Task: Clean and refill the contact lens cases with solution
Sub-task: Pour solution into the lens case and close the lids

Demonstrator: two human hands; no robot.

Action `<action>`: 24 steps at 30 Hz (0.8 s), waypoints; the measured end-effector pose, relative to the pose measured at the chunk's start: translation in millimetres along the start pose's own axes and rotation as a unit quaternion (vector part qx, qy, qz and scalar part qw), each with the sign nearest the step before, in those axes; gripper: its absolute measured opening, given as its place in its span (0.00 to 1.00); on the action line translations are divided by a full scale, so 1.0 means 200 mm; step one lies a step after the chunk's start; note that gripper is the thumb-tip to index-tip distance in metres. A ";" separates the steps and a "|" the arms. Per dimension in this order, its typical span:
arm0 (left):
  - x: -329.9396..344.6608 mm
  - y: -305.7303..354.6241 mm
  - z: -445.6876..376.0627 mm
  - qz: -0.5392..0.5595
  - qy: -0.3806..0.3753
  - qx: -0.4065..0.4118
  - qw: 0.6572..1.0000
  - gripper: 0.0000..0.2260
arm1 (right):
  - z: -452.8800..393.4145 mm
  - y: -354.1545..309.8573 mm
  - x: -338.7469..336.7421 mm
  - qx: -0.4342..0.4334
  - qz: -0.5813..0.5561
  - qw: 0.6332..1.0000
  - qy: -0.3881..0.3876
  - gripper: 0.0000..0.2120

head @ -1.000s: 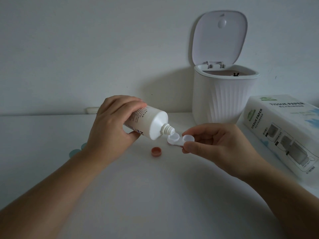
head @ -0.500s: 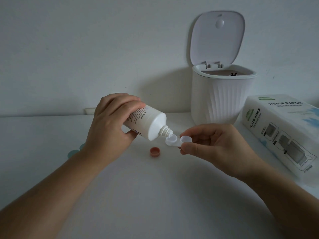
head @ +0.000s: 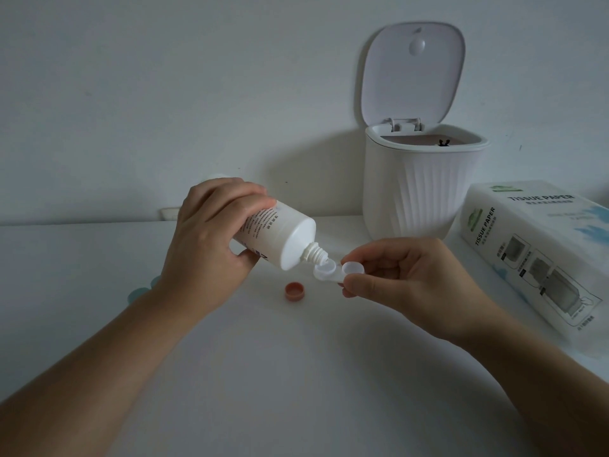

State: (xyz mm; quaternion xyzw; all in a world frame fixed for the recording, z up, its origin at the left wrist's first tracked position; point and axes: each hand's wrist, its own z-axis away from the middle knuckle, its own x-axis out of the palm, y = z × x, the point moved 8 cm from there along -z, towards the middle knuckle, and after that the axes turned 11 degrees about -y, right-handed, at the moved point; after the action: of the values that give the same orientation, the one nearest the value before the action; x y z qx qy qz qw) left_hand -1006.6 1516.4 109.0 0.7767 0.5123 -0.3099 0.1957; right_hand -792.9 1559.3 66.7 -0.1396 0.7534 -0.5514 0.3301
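My left hand (head: 207, 239) grips a white solution bottle (head: 283, 237), tilted nozzle-down to the right. Its nozzle tip sits right over the left well of a clear two-well contact lens case (head: 333, 273). My right hand (head: 402, 278) pinches the case at its right end between thumb and fingers, holding it above the white table (head: 296, 374). The bottle's reddish-brown cap (head: 294, 291) lies on the table just below the bottle. Any liquid in the wells is too faint to make out.
A white ribbed bin (head: 421, 183) with its lid up stands at the back right. A tissue paper pack (head: 540, 255) lies at the right edge. Pale teal round pieces (head: 140, 291) peek out behind my left wrist.
Both hands and the view have shifted only slightly. The nozzle stays over the case's left well.
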 end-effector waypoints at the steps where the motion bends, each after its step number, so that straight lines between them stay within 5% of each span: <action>1: 0.00 0.00 0.00 0.000 0.000 -0.001 1.000 0.24 | 0.00 0.00 0.00 0.001 0.000 1.000 0.001 0.06; 24: -0.01 0.01 0.00 -0.002 0.009 0.007 1.000 0.24 | 0.00 -0.01 -0.01 -0.002 0.002 1.000 0.005 0.05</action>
State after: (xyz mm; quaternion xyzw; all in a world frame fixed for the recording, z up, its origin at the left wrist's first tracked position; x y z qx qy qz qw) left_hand -1006.3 1514.5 110.1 0.7800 0.5131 -0.3067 0.1850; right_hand -792.0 1559.8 68.7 -0.1361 0.7565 -0.5501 0.3265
